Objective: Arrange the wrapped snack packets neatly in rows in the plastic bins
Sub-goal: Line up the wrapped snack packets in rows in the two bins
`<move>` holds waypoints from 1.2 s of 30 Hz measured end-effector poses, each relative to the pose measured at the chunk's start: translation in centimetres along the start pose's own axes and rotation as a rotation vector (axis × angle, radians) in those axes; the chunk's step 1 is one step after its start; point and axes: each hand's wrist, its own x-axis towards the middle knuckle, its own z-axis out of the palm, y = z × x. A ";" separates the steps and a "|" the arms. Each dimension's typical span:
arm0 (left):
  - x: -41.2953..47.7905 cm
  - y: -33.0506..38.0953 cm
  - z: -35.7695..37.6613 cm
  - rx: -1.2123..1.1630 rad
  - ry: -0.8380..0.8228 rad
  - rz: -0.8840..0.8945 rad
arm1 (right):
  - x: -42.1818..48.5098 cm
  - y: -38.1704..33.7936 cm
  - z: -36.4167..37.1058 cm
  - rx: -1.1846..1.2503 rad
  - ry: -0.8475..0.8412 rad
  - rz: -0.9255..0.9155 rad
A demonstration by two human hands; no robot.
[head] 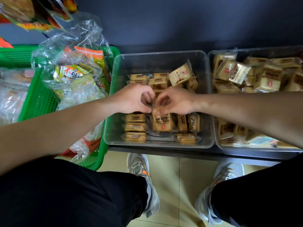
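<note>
A clear plastic bin (157, 145) in the middle holds several tan wrapped snack packets. Three packets (134, 126) lie stacked in a row at its front left, and others stand on edge at the front right. One loose packet (180, 75) leans tilted at the back. Both hands meet over the bin's middle. My left hand (131, 99) and my right hand (176, 100) pinch the top edge of one upright packet (162, 122) with curled fingers. A second clear bin (218, 141) to the right is full of unsorted packets.
A green mesh basket (37, 102) at the left holds crinkled clear bags of other snacks. The bins sit on a dark low shelf against a dark wall. Below are my black trousers, grey shoes and a beige tile floor (177, 177).
</note>
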 end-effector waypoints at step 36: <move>-0.3 1.4 0.6 -0.067 -0.212 0.043 | -2.5 1.2 -7.0 0.195 -0.342 0.100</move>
